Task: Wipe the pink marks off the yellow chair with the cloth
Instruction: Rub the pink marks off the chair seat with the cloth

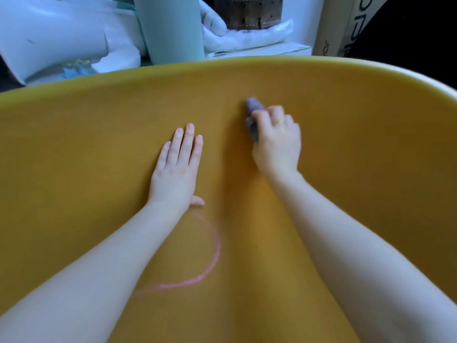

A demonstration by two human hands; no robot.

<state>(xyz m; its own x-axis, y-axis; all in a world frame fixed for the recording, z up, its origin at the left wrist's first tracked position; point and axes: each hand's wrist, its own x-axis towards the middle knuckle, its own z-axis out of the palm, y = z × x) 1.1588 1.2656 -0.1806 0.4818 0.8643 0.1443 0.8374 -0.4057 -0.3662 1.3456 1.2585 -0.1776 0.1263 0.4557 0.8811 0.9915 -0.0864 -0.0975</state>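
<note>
The yellow chair (346, 134) fills most of the view, its curved rim running across the top. My right hand (277, 142) grips a small grey-purple cloth (252, 112) and presses it against the chair surface near the centre. My left hand (176, 167) lies flat on the chair with fingers straight, to the left of the cloth. A curved pink mark (212, 258) runs from just below my left thumb down and leftward, where my left forearm covers its end.
Beyond the chair's rim stand a pale green cylinder (170, 28), white plastic wrapping (247, 38), a pale moulded part (49, 38) at the left, a brown perforated object (247, 11) and a cardboard box (341, 26) at the right.
</note>
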